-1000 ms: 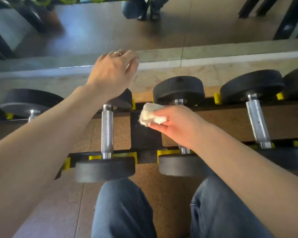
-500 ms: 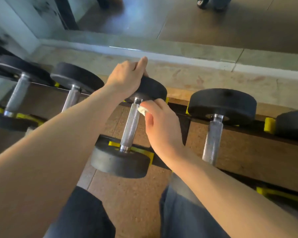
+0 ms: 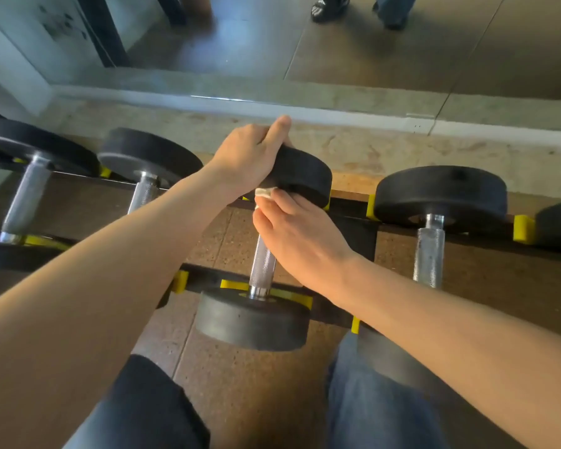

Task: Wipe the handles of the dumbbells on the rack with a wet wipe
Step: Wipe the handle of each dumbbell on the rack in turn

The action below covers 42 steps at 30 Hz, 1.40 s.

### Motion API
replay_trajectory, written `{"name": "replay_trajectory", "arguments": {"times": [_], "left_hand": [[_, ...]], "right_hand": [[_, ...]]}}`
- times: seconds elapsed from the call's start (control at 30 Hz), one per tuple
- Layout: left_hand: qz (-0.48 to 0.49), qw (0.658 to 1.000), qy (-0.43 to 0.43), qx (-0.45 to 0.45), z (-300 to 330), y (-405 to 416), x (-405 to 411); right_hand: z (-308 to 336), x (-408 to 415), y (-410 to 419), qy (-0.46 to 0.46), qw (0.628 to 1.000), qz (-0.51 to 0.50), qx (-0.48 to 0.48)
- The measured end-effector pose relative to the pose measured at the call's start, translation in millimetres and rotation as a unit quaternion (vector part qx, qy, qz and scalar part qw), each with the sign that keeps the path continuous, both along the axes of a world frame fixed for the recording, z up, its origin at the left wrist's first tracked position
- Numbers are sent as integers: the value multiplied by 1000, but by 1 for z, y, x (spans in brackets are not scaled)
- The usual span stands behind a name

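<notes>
Both hands have shifted one dumbbell to the left along the rack, and the right hand, which a second ago held the wipe in the air, has come down onto the handle. It is closed around the top of the bar with the wipe bunched under the fingers, only a white corner showing just below the far head. The left hand is clamped over that far head, steadying it.

I'd say the wiping of this handle is just starting. The next move calls for a firm pull of the wipe down the knurled bar toward the near head, probably with a twist to reach underneath.

The upper half of the handle is hidden under the hand, and how much wipe actually touches metal can't be made out. Neighbouring dumbbells sit either side, the outermost ones cut off by the frame
</notes>
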State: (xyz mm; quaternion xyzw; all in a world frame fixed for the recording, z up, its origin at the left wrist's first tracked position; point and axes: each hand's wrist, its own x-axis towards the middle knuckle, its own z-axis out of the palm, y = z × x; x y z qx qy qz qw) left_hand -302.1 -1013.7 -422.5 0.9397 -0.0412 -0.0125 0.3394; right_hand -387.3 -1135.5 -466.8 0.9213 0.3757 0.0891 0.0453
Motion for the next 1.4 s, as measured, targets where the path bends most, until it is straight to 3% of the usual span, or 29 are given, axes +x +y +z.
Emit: {"name": "replay_trajectory", "arguments": {"times": [0.2, 0.47, 0.6, 0.77, 0.83, 0.87, 0.97, 1.0, 1.2, 1.4], "left_hand": [[-61, 996, -62, -6, -14, 9, 6], [-104, 990, -100, 7, -20, 15, 11], [-117, 987, -107, 6, -18, 17, 9], [-137, 983, -124, 3, -18, 19, 8], [-141, 983, -117, -10, -17, 20, 9], [-143, 983, -117, -12, -17, 20, 9], [-152, 980, -129, 12, -18, 21, 12], [-150, 980, -129, 25, -19, 20, 13], [-138, 982, -131, 16, -21, 19, 10], [-127, 983, -129, 15, -19, 17, 7]], "right_hand": [[-15, -11, 14, -19, 995, -95, 23], [-23, -30, 30, -17, 945, -245, 215], [-10, -31, 48, 10, 887, -333, 320], [-7, -25, 72, -21, 806, -419, 418], [-8, -22, 73, 41, 750, -491, 442], [-8, -19, 70, 99, 682, -532, 492], [-6, -13, 58, 289, 367, -511, 721], [-8, -12, 56, 326, 317, -475, 753], [-14, -1, 56, 446, 192, -345, 803], [-19, 0, 57, 414, 213, -383, 798]]}}
